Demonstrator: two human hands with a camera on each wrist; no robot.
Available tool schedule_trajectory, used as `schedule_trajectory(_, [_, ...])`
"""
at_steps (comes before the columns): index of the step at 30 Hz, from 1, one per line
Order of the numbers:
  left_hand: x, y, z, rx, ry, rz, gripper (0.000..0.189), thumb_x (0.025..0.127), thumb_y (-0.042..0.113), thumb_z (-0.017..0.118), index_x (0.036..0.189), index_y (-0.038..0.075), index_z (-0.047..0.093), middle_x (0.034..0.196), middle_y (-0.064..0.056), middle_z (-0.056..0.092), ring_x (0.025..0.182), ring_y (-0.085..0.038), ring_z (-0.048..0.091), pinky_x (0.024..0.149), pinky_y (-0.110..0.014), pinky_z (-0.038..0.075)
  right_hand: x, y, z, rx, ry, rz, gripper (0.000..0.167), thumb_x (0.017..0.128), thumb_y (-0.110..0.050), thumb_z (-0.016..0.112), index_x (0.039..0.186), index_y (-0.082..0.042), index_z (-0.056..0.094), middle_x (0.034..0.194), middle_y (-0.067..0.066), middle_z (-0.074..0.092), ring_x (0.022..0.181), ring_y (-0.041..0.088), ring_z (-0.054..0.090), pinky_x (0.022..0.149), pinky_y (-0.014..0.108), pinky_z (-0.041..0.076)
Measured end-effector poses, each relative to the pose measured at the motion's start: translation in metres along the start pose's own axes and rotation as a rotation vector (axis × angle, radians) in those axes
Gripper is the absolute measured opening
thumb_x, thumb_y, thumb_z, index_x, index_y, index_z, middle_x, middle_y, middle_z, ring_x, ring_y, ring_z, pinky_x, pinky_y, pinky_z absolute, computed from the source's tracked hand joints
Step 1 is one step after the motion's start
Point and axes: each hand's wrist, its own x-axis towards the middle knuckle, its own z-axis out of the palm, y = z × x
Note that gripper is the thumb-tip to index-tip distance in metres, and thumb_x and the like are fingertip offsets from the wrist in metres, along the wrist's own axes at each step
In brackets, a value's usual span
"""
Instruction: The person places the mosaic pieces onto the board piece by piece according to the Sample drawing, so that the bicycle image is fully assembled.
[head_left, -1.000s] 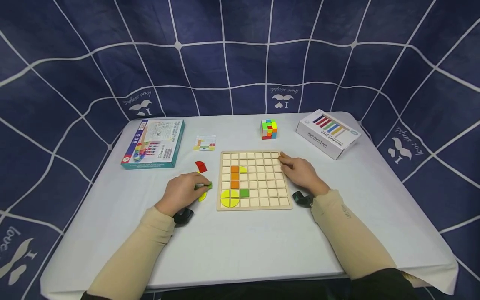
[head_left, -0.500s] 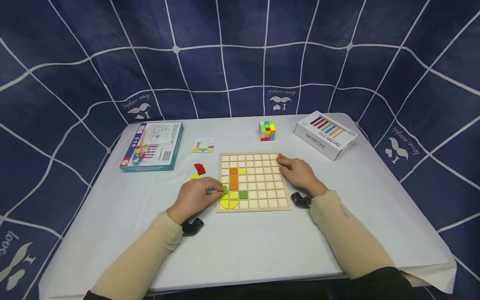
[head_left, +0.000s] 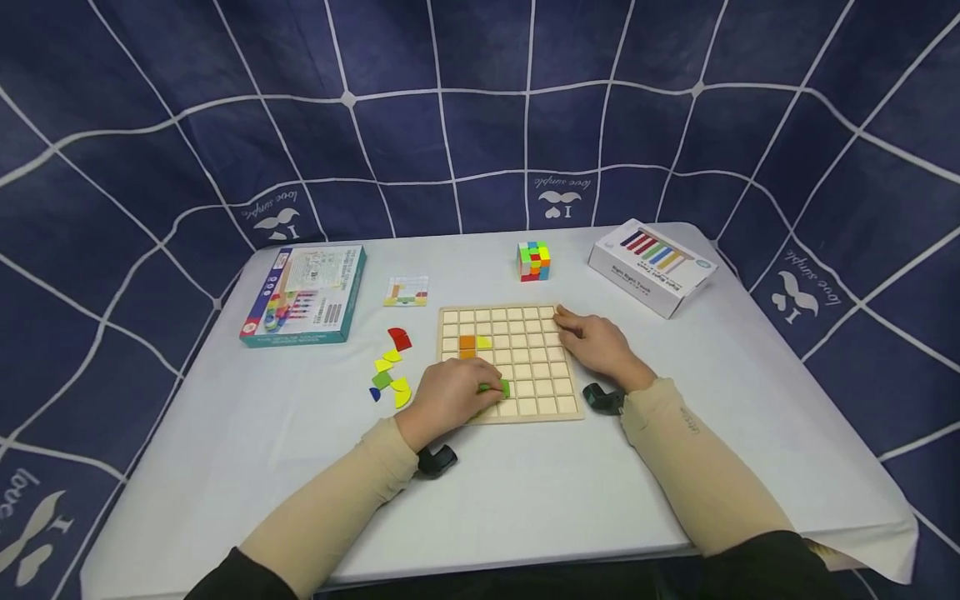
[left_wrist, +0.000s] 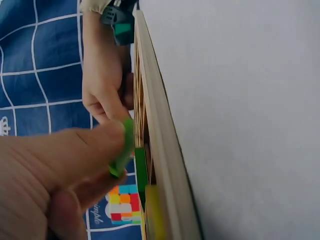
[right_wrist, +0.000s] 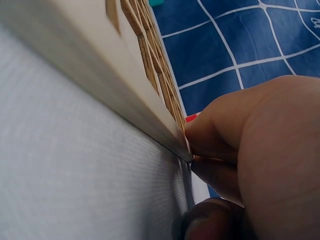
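My left hand [head_left: 452, 390] is over the lower part of a wooden grid board [head_left: 579, 412], pinching a green square tile [left_wrist: 128, 140] between thumb and fingertips. Close to that tile, another green tile [left_wrist: 141, 172] sits in the grid. Orange tiles [head_left: 467, 342] and a yellow quarter-round tile [head_left: 483, 342] lie in upper cells; my left hand hides the lower-left ones from the head view. At the board's far right corner, my right hand [head_left: 600, 346] grips the edge, its fingers curled at the rim in the right wrist view.
Loose red tiles [head_left: 401, 339], yellow tiles [head_left: 402, 393], a green tile [head_left: 382, 380] and a blue piece [head_left: 375, 394] lie left of the board. Behind are a pattern card [head_left: 407, 291], a puzzle cube [head_left: 533, 262], a teal-sided box [head_left: 303, 293] and a white box [head_left: 652, 267].
From the loose pieces, my left hand has carried the green tile rightward over the board, uncovering the pile. My right hand stays at the board's edge.
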Motion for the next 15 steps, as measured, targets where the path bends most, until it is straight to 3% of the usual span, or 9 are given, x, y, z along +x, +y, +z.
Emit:
schedule_trajectory(5, [0.005, 0.002, 0.005, 0.002, 0.007, -0.016, 0.005, 0.087, 0.027, 0.085, 0.091, 0.025, 0.084, 0.102, 0.013, 0.077, 0.094, -0.006, 0.073, 0.067, -0.026, 0.053, 0.001, -0.001, -0.002, 0.007, -0.006, -0.001, 0.048, 0.105, -0.032, 0.054, 0.151, -0.017, 0.051, 0.162, -0.006, 0.038, 0.152, 0.031, 0.035, 0.121, 0.055, 0.03])
schedule_trajectory(15, [0.006, 0.001, 0.015, -0.021, -0.006, -0.029, 0.009, 0.088, 0.029, 0.083, 0.095, 0.025, 0.085, 0.107, 0.012, 0.078, 0.104, -0.009, 0.073, 0.075, -0.03, 0.057, 0.001, 0.001, -0.002, -0.002, -0.006, -0.013, 0.048, 0.105, -0.031, 0.054, 0.151, -0.015, 0.052, 0.162, -0.004, 0.039, 0.151, 0.032, 0.036, 0.12, 0.055, 0.03])
